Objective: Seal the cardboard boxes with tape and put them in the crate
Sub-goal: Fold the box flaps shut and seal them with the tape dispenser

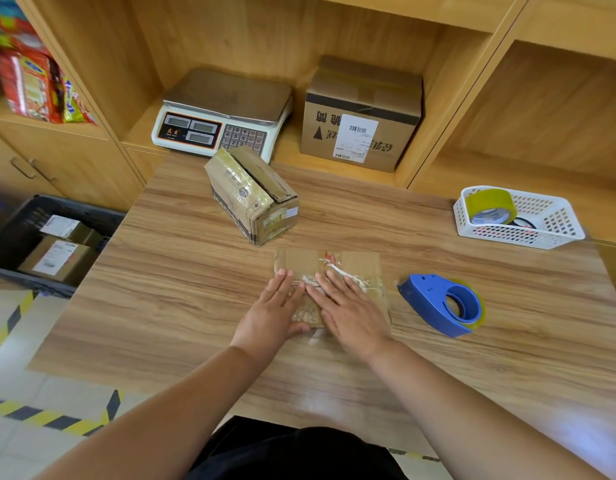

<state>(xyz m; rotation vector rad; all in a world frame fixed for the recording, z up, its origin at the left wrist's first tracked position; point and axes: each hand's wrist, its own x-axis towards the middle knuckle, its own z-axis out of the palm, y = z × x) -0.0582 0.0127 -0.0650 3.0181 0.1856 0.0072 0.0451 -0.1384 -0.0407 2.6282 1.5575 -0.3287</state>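
Flat cardboard box (329, 266) lay mid-table (161, 289), right under both hands, long axis left–right. Left hand (271, 313) was flat on it, fingers straight and close together. Right hand (348, 313) was flat too, fingers slightly spread over the crinkled glossy tape seam. Crate (29, 280) sat off the table's left edge — left hand nearer. Blue plastic tape dispenser (441, 304) lay just right of the box.

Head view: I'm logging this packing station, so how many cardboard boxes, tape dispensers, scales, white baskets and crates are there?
Cardboard boxes: 5
Tape dispensers: 1
Scales: 1
White baskets: 1
Crates: 1
Total: 9
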